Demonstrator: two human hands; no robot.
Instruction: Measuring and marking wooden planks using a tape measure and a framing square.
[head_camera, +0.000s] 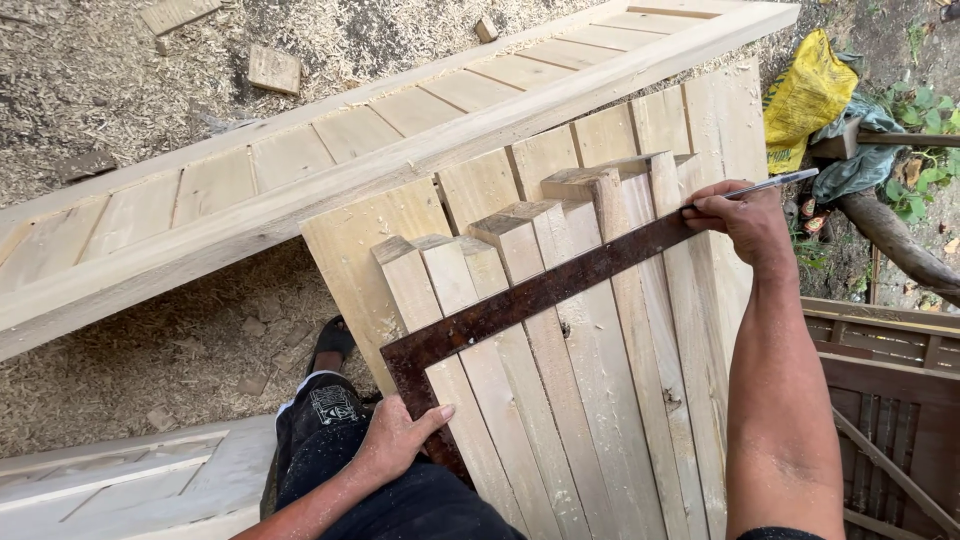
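1. Both hands are seen busy on a bundle of wooden slats (560, 400). The left hand (395, 440) is pressed flat, fingers spread and open, on the short leg of a rusty steel framing square (520, 300) near its corner. The right hand (740, 215) is closed around a pencil (775, 183), with the tip kept against the far end of the square's long blade.

2. Key relation: the square's long blade is laid across the slats, running from the corner beside the left hand up and rightwards to the right hand. The slats' long axis is crossed by it roughly at a right angle, since the slats run from the stepped upper ends down towards the body. The corner is nearer the left hand; the marking end is nearer the right.

3. Counts: one square, one pencil. About six or seven narrow slats are stacked side by side on top, with wider boards (720, 120) seen underneath; an exact number can't be told because the edges blur together.

4. Around it: a long panelled wooden frame (330, 160) is laid diagonally behind, sawdust (100, 80) is spread over the ground, a yellow sack (805, 95) is seen at upper right, and a sandalled foot (332, 340) is planted below the slats.
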